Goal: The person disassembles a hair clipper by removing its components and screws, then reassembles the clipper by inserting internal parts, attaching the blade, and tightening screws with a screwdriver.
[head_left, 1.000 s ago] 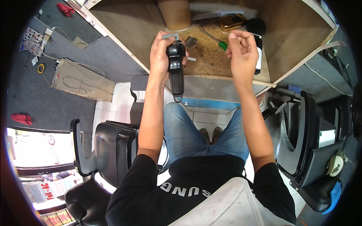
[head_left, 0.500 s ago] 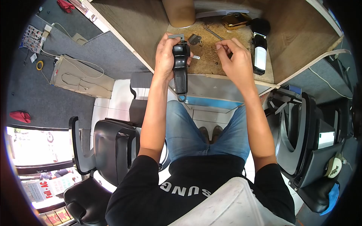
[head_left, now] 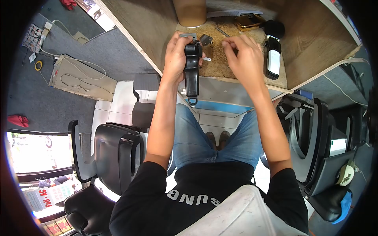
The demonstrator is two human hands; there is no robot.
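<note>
My left hand [head_left: 175, 59] is wrapped round a black hair clipper [head_left: 192, 72], held with its metal blade [head_left: 189, 36] pointing away from me and its hanging loop towards me. Just right of the blade, a small dark metal piece [head_left: 205, 39] lies on the hair-strewn shelf [head_left: 215, 65]. Over the right part of that shelf is my right hand [head_left: 246, 55], with thumb and fingers pinched together; whatever is between them is too small or hidden to name. A thin dark rod [head_left: 221, 31] lies close to those fingertips, its near end hidden by them.
A second clipper [head_left: 273, 59], black and white, lies by the right shelf wall, with a round black brush-like thing [head_left: 274, 28] behind it. Further back are a gold-and-black object [head_left: 249, 21], a pale comb [head_left: 232, 14] and a brown cylinder [head_left: 190, 13]. Black chairs [head_left: 118, 153] flank me.
The view has shifted slightly. My left hand still grips the clipper, turned a little. My right hand's fingers have curled in more and moved slightly up, nearer the rod.
</note>
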